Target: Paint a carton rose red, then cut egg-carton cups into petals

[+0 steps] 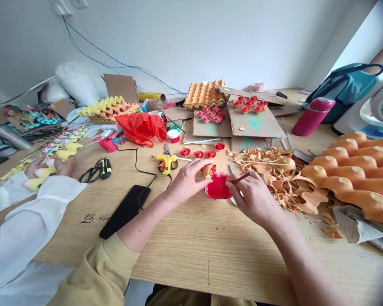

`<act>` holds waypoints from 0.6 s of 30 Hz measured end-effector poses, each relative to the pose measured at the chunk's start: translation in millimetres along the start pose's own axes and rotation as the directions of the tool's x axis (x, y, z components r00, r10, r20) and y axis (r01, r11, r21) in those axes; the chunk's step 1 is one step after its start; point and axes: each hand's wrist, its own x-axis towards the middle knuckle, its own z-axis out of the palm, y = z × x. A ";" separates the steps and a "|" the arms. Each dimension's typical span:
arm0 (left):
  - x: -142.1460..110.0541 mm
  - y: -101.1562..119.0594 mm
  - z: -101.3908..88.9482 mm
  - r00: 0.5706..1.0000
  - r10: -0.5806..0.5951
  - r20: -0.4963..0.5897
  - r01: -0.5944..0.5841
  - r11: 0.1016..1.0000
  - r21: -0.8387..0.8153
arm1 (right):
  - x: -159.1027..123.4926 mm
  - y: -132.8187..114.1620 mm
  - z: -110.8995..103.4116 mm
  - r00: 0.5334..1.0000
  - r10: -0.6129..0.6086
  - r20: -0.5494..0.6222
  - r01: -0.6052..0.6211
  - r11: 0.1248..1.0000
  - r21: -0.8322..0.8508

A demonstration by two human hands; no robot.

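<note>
Left hand (187, 180) pinches 1 part-red flower (208, 171) beside the paint dish (215, 196); right hand (254, 199), on the dish's right, grips the brush (242, 177). Shaft slants leftward to the dish; tip contact unclear.

The flower (210, 171) is partly hidden — behind the left hand (188, 179).

Paint dish (217, 198): red inside — dark rim
Glue gun (166, 160), left of dish: yellow
Egg tray (370, 171), right of dish: orange
Cardboard (270, 124) behind dish: brown — green streaks
</note>
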 end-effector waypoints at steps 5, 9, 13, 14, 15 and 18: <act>-5.7 -4.8 4.9 0.994 -0.088 -0.062 0.082 0.991 -0.105 | 2.9 -0.4 -2.3 0.993 0.080 -0.082 -0.065 0.984 0.167; -7.4 -7.4 3.6 0.990 -0.105 -0.099 0.091 0.987 -0.133 | 4.5 0.9 -1.9 0.990 0.094 -0.107 -0.083 0.991 0.106; -10.4 -10.4 4.0 0.989 -0.096 -0.109 0.081 0.988 -0.129 | 4.7 0.4 0.3 0.987 0.149 -0.066 -0.136 0.976 0.172; -11.2 -11.0 4.2 0.989 -0.095 -0.110 0.081 0.989 -0.127 | 4.6 0.4 0.9 0.983 0.169 -0.074 -0.153 0.970 0.187; -11.9 -11.6 4.4 0.989 -0.095 -0.110 0.081 0.988 -0.128 | 4.4 0.5 1.5 0.980 0.180 -0.082 -0.162 0.968 0.189; -13.3 -12.4 4.6 0.990 -0.100 -0.104 0.085 0.986 -0.143 | 4.0 0.5 3.2 0.985 0.150 -0.090 -0.135 0.978 0.158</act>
